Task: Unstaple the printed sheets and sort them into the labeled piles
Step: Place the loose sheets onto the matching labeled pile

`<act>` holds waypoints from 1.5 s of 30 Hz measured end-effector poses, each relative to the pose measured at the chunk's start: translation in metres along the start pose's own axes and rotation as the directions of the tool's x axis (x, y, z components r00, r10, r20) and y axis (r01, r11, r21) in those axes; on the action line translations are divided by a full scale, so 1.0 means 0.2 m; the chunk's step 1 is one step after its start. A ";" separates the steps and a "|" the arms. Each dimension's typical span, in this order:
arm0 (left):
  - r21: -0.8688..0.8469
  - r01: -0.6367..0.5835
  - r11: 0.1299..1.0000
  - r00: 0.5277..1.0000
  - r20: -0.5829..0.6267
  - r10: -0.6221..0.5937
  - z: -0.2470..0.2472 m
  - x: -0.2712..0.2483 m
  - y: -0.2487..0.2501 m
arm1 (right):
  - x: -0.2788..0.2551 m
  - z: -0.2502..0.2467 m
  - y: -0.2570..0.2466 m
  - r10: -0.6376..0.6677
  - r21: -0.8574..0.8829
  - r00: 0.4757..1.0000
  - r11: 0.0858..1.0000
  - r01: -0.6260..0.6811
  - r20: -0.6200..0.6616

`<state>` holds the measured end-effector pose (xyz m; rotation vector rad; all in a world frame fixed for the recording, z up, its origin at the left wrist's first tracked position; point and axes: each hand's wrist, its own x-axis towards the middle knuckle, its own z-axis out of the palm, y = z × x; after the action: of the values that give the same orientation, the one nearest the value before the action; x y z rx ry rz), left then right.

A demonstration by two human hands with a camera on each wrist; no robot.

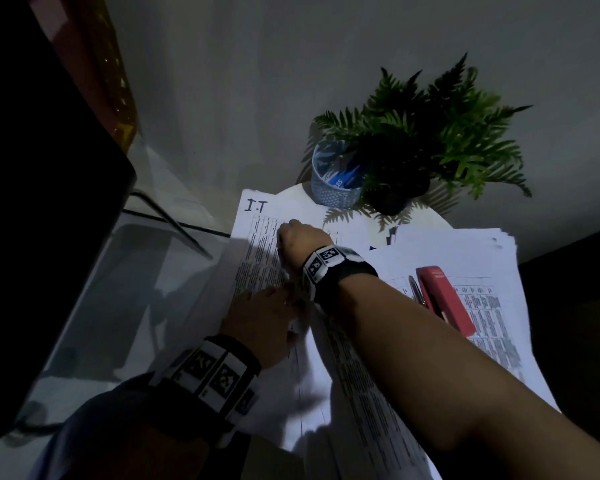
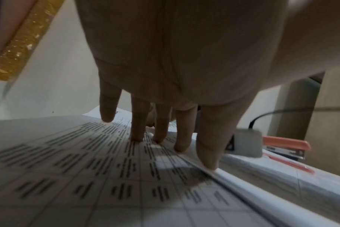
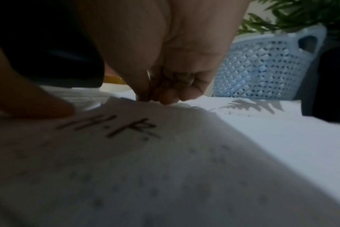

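A printed sheet (image 1: 261, 268) lies slanted over a page handwritten "I.T" (image 1: 257, 206). My left hand (image 1: 265, 308) presses its straight fingers (image 2: 161, 132) flat on the sheet's printed table (image 2: 107, 169). My right hand (image 1: 298, 241) reaches across above it, fingers curled. In the right wrist view its fingertips (image 3: 159, 96) pinch the far corner of a sheet (image 3: 165, 153) with a blurred handwritten label that looks like "H.R". A red stapler (image 1: 444, 299) rests on the paper stack (image 1: 482, 258) to the right.
A pale blue mesh holder (image 1: 336, 181) and a potted fern (image 1: 430, 133) stand at the back of the round white table (image 1: 433, 216). A pen (image 1: 415, 289) lies beside the stapler. A large black object (image 1: 49, 150) and a glass surface (image 1: 125, 289) fill the left.
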<state>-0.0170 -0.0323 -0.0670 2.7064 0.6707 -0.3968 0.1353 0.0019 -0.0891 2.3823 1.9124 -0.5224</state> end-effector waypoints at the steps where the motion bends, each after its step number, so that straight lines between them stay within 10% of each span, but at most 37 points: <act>1: 0.014 0.002 1.000 1.000 0.008 -0.002 0.00 0.00 0.01 | -0.01 0.00 0.01 -0.006 -0.017 0.999 1.000 0.007 0.039; 19: 0.156 0.091 0.983 0.950 0.281 -0.133 -0.05 0.04 0.06 | -0.67 -0.36 0.35 0.295 0.588 0.942 0.795 -0.150 -0.159; 35: 0.278 0.216 0.936 0.919 0.267 -0.291 -0.06 0.17 0.22 | -1.79 -0.29 1.25 0.809 0.292 0.578 0.530 -0.796 0.106; 45: 0.202 0.327 0.923 0.922 0.148 -0.359 -0.11 0.29 0.14 | -1.83 -0.25 1.30 0.786 0.333 0.616 0.569 -0.752 0.047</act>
<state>0.0503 -0.0240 -0.0599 2.6613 1.1089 -0.8152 0.3289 -0.3934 0.0170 3.1491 0.6064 -0.6534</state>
